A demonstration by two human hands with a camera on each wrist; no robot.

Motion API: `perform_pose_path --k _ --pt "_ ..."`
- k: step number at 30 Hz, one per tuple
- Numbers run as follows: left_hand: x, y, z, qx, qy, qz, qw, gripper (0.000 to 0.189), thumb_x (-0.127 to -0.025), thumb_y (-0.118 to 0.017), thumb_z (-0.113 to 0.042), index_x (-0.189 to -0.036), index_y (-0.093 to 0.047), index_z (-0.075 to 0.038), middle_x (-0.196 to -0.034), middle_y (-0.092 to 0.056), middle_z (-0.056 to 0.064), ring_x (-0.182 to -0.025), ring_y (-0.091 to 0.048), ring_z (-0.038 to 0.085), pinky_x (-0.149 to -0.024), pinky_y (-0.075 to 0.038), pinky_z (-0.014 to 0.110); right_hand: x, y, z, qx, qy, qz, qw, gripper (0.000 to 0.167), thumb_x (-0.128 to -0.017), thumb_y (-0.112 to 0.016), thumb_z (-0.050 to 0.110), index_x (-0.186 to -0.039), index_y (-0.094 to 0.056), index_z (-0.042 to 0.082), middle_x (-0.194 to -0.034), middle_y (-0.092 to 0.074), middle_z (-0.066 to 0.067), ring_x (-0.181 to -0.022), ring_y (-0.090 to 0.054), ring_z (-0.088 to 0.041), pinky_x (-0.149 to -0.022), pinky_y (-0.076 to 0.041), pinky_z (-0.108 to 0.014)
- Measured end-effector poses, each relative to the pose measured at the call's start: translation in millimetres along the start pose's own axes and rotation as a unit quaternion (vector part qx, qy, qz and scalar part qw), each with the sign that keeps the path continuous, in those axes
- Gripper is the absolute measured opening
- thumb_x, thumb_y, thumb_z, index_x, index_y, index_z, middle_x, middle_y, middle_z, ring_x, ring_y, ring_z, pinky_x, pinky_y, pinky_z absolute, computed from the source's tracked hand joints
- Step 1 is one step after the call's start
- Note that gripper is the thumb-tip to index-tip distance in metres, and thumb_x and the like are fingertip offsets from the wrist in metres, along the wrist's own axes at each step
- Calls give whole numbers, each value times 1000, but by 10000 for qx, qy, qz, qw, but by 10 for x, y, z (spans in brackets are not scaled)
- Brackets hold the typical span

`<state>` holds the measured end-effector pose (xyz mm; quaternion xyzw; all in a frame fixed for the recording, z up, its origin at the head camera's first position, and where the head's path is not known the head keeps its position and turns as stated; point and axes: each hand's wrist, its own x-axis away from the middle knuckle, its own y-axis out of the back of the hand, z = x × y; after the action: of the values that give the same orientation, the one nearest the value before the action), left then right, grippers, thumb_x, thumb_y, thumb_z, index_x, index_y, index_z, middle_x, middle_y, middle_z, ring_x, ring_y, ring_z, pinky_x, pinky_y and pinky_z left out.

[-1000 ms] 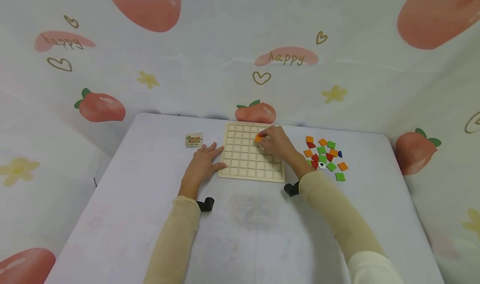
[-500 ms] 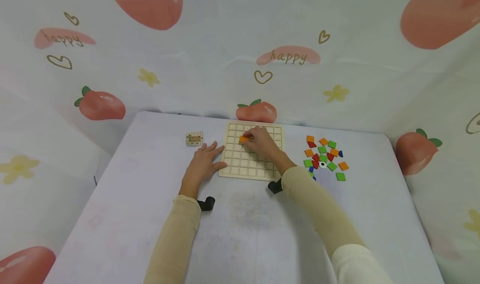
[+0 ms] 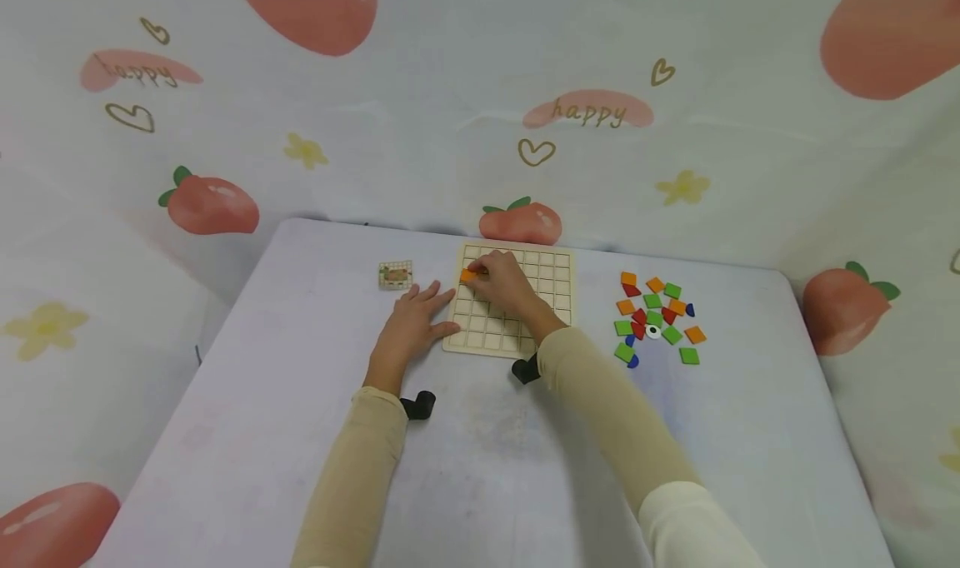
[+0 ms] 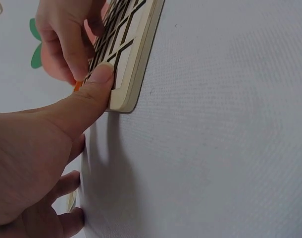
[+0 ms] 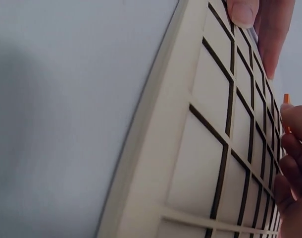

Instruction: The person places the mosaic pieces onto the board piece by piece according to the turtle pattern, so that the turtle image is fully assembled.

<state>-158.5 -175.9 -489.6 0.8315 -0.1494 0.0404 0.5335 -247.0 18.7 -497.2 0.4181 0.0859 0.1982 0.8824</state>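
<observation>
A white cloth-covered table (image 3: 480, 476) stands against a white fabric backdrop (image 3: 420, 127) printed with red fruit, yellow flowers, hearts and the word "happy". On the table's far half lies a pale wooden square grid board (image 3: 483, 325); a small printed card (image 3: 395, 275) lies to its left. To its right are scattered flat green squares (image 3: 689, 356), orange squares (image 3: 696, 335), red and blue pieces, and a white disc with a black dot (image 3: 653, 331). The right hand (image 3: 504, 283) and its beige sleeve (image 3: 615, 410) hide part of the grid; this hand pinches an orange square tile (image 3: 467, 276) at the board's upper left; whether it is seated cannot be told. The left hand (image 3: 411, 325) lies with fingers spread, holding nothing, its thumb on the board's near-left corner.
</observation>
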Motion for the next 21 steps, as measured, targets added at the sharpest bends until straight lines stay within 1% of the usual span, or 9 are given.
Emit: perform_pose_path --k 8,16,21 --pt "10 15 -12 27 6 21 10000 74 -95 -68 -48 -159 -38 -24 -170 -27 9 -158 -15 46 -126 -16 66 11 -57 8 -123 -176 -143 9997 32 -97 -71 28 -125 -72 13 -123 -65 -5 -112 -51 -25 -98 -49 -36" --pt "5 10 -4 -6 -6 -7 10000 74 -95 -68 -48 -159 -38 -25 -170 -27 9 -158 -15 46 -126 -16 66 30 -25 36 130 -213 -15 9997 28 -99 -68 27 -123 -72 14 -123 -62 -7 -114 -50 -28 -100 -47 -39" --pt "1 0 -8 -4 -25 17 10000 74 -95 -67 -49 -159 -38 -25 -170 -26 8 -158 -15 46 -126 -16 66 33 -25 34 227 -226 -7 9995 28 -99 -69 27 -123 -72 15 -122 -62 -7 -112 -50 -28 -99 -47 -40"
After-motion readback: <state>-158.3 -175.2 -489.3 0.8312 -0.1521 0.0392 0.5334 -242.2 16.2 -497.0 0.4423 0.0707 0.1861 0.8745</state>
